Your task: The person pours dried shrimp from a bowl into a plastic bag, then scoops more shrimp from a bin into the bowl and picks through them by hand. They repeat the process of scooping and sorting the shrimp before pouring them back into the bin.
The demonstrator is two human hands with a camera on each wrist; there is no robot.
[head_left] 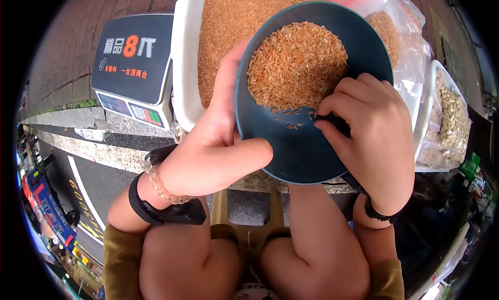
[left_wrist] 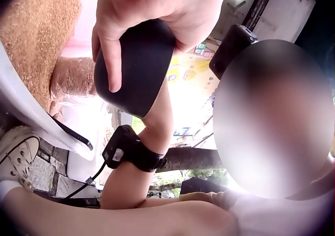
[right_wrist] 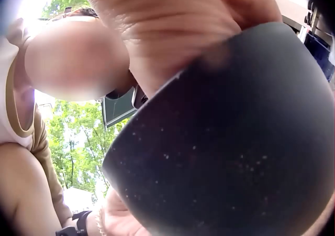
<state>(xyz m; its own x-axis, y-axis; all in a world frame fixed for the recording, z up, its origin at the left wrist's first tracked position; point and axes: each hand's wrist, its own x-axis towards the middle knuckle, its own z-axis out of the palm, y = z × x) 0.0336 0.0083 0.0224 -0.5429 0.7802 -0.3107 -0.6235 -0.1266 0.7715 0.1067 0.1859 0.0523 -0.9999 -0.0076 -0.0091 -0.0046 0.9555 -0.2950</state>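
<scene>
A dark blue-green bowl point(head_left: 291, 162) holds reddish-brown grains point(head_left: 296, 66), heaped toward its far left side, with a few loose ones lower down. My left hand point(head_left: 208, 160) grips the bowl's left side, thumb over the rim; in the left wrist view, its fingers point(left_wrist: 111, 63) lie along the outside of the bowl point(left_wrist: 144, 63). Inside the bowl at the right, my right hand point(head_left: 371, 128) has curled fingers, with thumb and forefinger pinching at a few grains. From the right wrist, the bowl's outside point(right_wrist: 225, 141) hides those fingertips.
Behind the bowl, a white tub point(head_left: 187, 56) holds more brown grain. A digital scale point(head_left: 135, 61) stands at the left. Clear plastic bags point(head_left: 410, 56) lie at the right, near a white tray point(head_left: 434, 74) with bagged pale seeds point(head_left: 452, 123). Bare knees are below the bowl.
</scene>
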